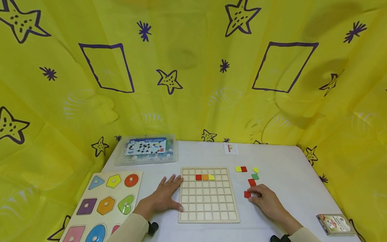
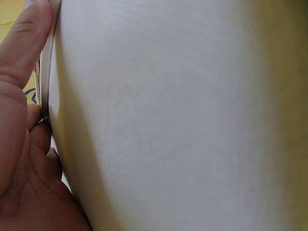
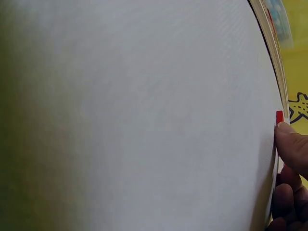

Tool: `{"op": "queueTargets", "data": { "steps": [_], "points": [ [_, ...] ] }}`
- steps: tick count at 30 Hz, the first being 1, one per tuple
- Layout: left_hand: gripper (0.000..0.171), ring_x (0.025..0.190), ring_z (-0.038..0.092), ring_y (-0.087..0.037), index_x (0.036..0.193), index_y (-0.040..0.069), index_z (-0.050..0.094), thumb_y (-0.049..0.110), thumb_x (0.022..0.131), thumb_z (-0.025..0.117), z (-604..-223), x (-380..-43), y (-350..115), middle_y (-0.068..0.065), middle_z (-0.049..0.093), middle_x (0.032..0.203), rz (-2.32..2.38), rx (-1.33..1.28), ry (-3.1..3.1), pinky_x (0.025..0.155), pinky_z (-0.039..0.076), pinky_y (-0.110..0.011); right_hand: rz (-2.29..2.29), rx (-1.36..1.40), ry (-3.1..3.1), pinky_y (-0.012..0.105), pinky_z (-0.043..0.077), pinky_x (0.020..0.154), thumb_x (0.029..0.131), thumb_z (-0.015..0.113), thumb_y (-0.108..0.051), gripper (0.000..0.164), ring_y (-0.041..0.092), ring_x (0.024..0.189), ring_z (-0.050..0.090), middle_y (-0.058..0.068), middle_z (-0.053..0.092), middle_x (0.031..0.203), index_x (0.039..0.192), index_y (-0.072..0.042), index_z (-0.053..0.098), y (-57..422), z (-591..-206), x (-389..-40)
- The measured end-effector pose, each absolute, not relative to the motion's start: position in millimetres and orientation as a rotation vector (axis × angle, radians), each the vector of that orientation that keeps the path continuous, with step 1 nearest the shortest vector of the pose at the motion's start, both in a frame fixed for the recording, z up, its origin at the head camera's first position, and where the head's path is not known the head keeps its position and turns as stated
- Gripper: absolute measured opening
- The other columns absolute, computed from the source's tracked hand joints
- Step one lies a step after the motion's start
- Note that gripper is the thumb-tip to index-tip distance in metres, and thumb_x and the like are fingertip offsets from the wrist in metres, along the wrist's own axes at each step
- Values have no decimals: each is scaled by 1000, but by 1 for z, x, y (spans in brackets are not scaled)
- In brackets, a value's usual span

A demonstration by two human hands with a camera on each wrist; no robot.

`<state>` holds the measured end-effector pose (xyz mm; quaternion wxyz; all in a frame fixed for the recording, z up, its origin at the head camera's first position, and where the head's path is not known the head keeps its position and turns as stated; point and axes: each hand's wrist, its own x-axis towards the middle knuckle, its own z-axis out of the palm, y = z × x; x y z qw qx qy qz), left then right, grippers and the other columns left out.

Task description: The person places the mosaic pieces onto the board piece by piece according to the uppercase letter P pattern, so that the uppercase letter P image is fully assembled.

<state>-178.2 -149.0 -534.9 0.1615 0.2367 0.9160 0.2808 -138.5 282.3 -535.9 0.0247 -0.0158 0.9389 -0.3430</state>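
Observation:
A wooden grid board [image 1: 208,220] lies flat in the middle of the table. One of its upper rows holds a red square [image 1: 198,177], an orange square [image 1: 205,177] and a yellow piece with a cut-off corner [image 1: 211,177], side by side. My left hand [image 1: 166,193] rests with spread fingers against the board's left edge. To the right of the board, my right hand [image 1: 267,201] pinches a red square tile [image 1: 247,194] at its right side, low on the table. In the right wrist view the thumb [image 3: 291,144] touches that red tile [image 3: 279,117].
Loose tiles lie beyond my right hand: a red one [image 1: 252,182], a green one [image 1: 255,176], a yellow one [image 1: 255,170] and a yellow-red pair [image 1: 241,169]. A pattern card [image 1: 231,148], plastic case [image 1: 148,151], shape puzzle [image 1: 116,188] and small box [image 1: 336,224] surround the board.

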Motion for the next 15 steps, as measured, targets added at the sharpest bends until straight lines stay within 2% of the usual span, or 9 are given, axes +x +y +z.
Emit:
{"op": "queueTargets", "data": {
  "steps": [6, 15],
  "points": [
    [121, 164, 13, -37, 167, 8, 30, 52, 73, 92, -535, -178, -149, -12, 26, 175, 798, 669, 2614, 133, 1, -61, -1078, -62, 2909, 22, 51, 80, 90, 83, -12, 23, 13, 94, 56, -1, 69, 110, 112, -10, 78, 283, -536, -139],
    [121, 164, 13, -37, 167, 9, 30, 53, 72, 92, -535, -178, -149, -11, 27, 175, 796, 659, 2614, 133, 1, -61, -1224, 1, 2855, 21, 54, 82, 94, 80, -13, 29, 12, 95, 63, 1, 74, 108, 122, -9, 75, 283, -531, -139]
  ]
}}
